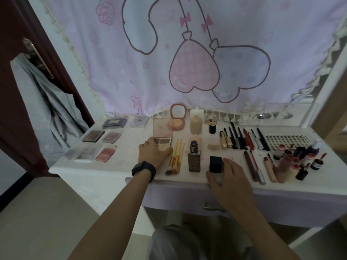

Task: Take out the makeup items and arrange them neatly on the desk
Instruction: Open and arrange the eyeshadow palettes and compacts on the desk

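Makeup items lie in rows on the white desk (120,166). My left hand (153,153) rests on the lower edge of an open pink palette (162,136), fingers curled at its side. My right hand (228,180) grips a bottle with a black cube cap (216,164) near the desk's front edge, thumb on the left and fingers on the right. Between the hands lie yellow-handled brushes (175,158) and a brown foundation bottle (194,159).
Several eyeshadow palettes (93,136) sit at the left. A round pink compact (177,119) and beige bottles (196,123) stand at the back. Pencils and mascaras (244,139), a lash tray (285,141), and small bottles (300,160) fill the right. A pink curtain (187,53) hangs behind.
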`<state>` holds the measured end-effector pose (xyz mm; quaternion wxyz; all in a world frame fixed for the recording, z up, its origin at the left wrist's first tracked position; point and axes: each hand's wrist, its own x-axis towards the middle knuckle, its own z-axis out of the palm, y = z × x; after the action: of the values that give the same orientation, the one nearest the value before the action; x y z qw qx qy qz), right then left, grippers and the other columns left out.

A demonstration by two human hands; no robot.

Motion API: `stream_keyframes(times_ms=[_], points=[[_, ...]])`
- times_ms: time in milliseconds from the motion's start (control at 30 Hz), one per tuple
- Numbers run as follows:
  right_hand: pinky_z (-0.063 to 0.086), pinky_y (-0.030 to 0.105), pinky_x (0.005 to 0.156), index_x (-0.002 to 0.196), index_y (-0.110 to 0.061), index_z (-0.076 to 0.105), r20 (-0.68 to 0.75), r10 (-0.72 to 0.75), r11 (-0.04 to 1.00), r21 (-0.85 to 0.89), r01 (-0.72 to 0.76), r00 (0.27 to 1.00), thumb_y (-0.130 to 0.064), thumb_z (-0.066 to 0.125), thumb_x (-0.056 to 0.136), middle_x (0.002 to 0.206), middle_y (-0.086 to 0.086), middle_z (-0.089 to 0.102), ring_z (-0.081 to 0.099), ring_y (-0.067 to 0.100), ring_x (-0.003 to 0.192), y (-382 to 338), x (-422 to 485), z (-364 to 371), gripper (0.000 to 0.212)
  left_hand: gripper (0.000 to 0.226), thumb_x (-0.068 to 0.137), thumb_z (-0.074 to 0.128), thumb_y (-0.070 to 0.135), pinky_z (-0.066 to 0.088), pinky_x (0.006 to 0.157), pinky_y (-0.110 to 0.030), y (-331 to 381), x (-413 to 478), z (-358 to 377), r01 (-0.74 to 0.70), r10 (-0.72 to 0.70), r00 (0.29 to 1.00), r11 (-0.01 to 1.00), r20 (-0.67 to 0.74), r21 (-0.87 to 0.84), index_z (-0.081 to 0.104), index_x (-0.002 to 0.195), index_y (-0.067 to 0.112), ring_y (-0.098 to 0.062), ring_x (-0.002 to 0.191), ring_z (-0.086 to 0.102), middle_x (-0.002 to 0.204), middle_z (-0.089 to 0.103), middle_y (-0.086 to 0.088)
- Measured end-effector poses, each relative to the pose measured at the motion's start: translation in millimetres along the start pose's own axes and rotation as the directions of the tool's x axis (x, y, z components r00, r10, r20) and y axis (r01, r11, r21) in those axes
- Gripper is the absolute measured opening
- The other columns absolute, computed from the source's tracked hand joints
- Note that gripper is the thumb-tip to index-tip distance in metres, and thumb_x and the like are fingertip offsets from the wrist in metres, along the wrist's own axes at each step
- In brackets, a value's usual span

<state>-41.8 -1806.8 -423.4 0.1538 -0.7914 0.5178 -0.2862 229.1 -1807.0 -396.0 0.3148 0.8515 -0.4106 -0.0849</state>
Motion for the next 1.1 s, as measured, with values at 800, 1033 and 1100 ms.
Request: stream_keyframes(times_ms=[800,1033,1100], points=[[0.044,0.032,0.093,0.115,-0.017,0.066,0.046,-0.224,0.974,0.045,0.222,0.974,-0.023,0.075,0.086,0.120,0.002,0.062,0.051,0.014,0.110,-47.8,-67.0,-8.4,0.031,0.045,0.097,0.053,0.039,0.033,0.114,-0.036,-65.3,-69.6,-56.7,-0.150,0.147,0.989,0.980,0.032,0.133,0.058,0.136,0.017,-0.026,0.138,0.039,0.148,0.047,-0.010],[0.049,0.032,0.096,0.114,-0.012,0.070,0.082,-0.516,0.856,0.005,0.517,0.853,-0.024,0.068,0.092,0.116,0.005,0.070,0.064,0.021,0.108,-122.0,-47.9,49.6,0.025,0.032,0.094,0.060,0.041,0.041,0.105,-0.038,-108.1,-88.7,-88.2,-0.210,0.243,0.962,0.950,-0.125,0.230,0.069,0.120,0.025,-0.023,0.128,0.049,0.134,0.060,-0.003],[0.051,0.036,0.097,0.117,-0.011,0.070,0.068,-0.554,0.832,0.000,0.555,0.830,-0.023,0.070,0.090,0.119,0.007,0.070,0.065,0.024,0.111,-143.6,-36.8,68.2,0.030,0.033,0.094,0.060,0.042,0.040,0.103,-0.037,-119.9,-82.4,-99.3,-0.167,0.208,0.966,0.956,-0.157,0.240,0.068,0.122,0.026,-0.024,0.128,0.048,0.135,0.058,-0.003]])
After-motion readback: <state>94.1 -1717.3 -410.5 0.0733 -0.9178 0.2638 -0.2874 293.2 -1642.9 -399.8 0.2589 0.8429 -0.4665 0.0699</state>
